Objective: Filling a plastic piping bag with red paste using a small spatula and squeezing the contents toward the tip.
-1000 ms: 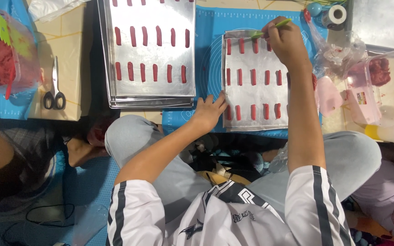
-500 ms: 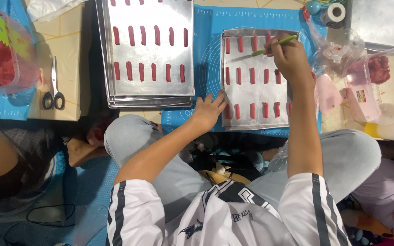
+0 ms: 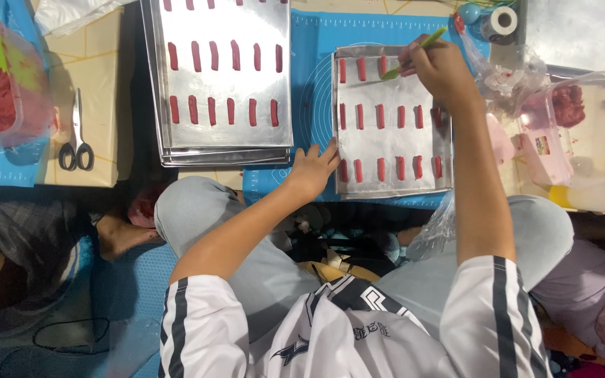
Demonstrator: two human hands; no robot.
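Since a moment ago, our right hand (image 3: 441, 68) has slid left along the top row of the small tray (image 3: 393, 183), fingers closed on a green stick (image 3: 414, 52). Its long side slants, tip down-left, just over the red strips (image 3: 386, 66). Our left hand (image 3: 311, 168) lies flat and loose, touching the tray's left edge. Both trays sit on a blue mat (image 3: 313, 91), the big tray (image 3: 222, 143) close beside, with a narrow gap between them.

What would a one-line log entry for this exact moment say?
left hand: steadies small tray edge | right hand: holds green stick over red strips | scissors: idle, far left
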